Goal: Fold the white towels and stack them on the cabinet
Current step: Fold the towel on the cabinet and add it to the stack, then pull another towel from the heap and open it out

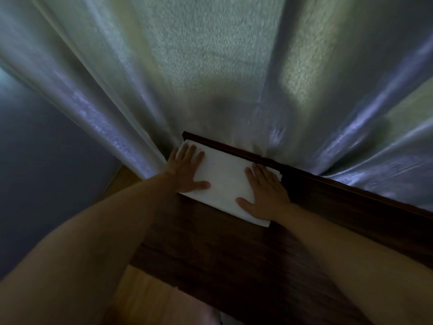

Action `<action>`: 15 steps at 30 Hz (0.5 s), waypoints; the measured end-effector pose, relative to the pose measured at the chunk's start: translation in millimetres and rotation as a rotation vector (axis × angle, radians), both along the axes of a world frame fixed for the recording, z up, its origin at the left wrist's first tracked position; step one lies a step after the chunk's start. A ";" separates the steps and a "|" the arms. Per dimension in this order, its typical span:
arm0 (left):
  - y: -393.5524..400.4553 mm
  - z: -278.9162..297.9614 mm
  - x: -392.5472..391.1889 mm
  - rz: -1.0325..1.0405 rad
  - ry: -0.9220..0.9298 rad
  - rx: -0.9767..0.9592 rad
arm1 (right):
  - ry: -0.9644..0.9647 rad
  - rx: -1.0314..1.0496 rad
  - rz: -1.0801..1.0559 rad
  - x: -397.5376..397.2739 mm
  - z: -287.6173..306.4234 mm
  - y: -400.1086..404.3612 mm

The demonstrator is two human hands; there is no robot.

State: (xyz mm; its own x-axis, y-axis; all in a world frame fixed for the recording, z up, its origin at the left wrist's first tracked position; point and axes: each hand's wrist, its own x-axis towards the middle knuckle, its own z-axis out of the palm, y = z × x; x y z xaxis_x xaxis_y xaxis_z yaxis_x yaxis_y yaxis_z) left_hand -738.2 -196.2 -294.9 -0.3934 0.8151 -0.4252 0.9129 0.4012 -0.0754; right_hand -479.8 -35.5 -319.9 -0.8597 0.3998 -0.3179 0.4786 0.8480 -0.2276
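A folded white towel (225, 177) lies flat on the top of a dark wooden cabinet (234, 249), at its far left end near the back edge. My left hand (187, 171) presses flat on the towel's left side, fingers straight and spread. On the towel's right side my right hand (267, 195) lies flat as well, thumb pointing left. Both forearms reach in from the bottom of the view. Whether more than one towel lies in the pile is hidden.
Pale shiny curtains (117, 102) hang right behind the cabinet and fall past its left end. A raised dark rail (328, 181) runs along the cabinet's back edge. Light wooden floor (150, 299) shows below left, and a bluish wall (35, 160) stands at the left.
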 end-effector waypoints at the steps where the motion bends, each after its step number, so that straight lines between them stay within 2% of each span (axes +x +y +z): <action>1: 1.7 9.1 6.7 0.009 0.007 -0.014 | -0.011 -0.008 0.007 -2.0 10.5 0.0; 5: 3.6 49.9 36.9 -0.002 0.042 0.045 | 0.016 0.033 0.031 -5.9 60.9 -8.3; 10: -8.5 107.3 75.9 -0.080 0.102 0.260 | 0.190 0.230 0.055 9.5 119.2 -25.2; 15: -16.2 156.7 120.4 -0.036 0.119 0.423 | 0.296 0.307 -0.006 37.9 168.1 -39.3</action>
